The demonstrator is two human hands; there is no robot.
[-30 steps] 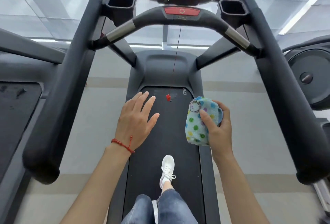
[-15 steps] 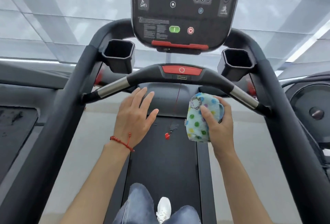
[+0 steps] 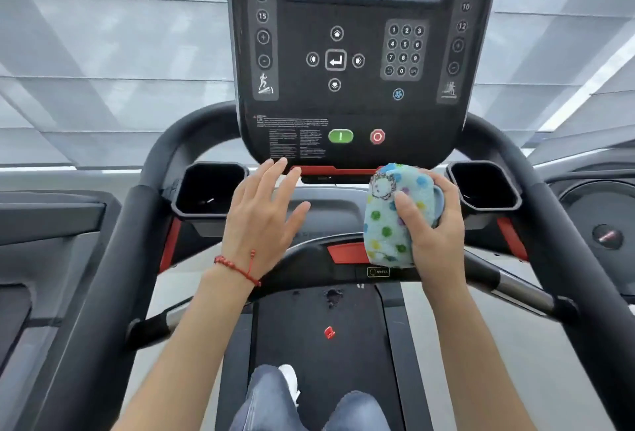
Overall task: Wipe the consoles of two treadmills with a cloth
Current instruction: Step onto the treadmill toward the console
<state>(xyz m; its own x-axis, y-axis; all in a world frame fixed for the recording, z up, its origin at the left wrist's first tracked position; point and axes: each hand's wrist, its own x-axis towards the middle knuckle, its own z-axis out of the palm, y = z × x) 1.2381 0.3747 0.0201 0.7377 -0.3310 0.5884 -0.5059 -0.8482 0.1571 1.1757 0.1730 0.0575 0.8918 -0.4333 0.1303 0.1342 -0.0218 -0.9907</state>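
A black treadmill console (image 3: 347, 94) with a screen, a keypad and green and red buttons fills the upper middle of the head view. My right hand (image 3: 433, 224) grips a folded pale-blue cloth with coloured dots (image 3: 388, 221), held just below the console's lower right edge, in front of the handlebar. My left hand (image 3: 264, 217) hovers with straight fingers and holds nothing; its fingertips are near the console's bottom left edge. A red bead bracelet sits on my left wrist.
Two black cup holders (image 3: 209, 190) (image 3: 484, 186) flank the console. A curved handlebar (image 3: 515, 286) with metal grip sections crosses in front of me. Black side rails (image 3: 113, 276) run down both sides. A red safety clip (image 3: 329, 332) hangs over the belt. Other machines stand left and right.
The view has tilted up and closer, bringing the whole console into sight. Both hands have risen toward the console's lower edge, the right one still gripping the cloth.
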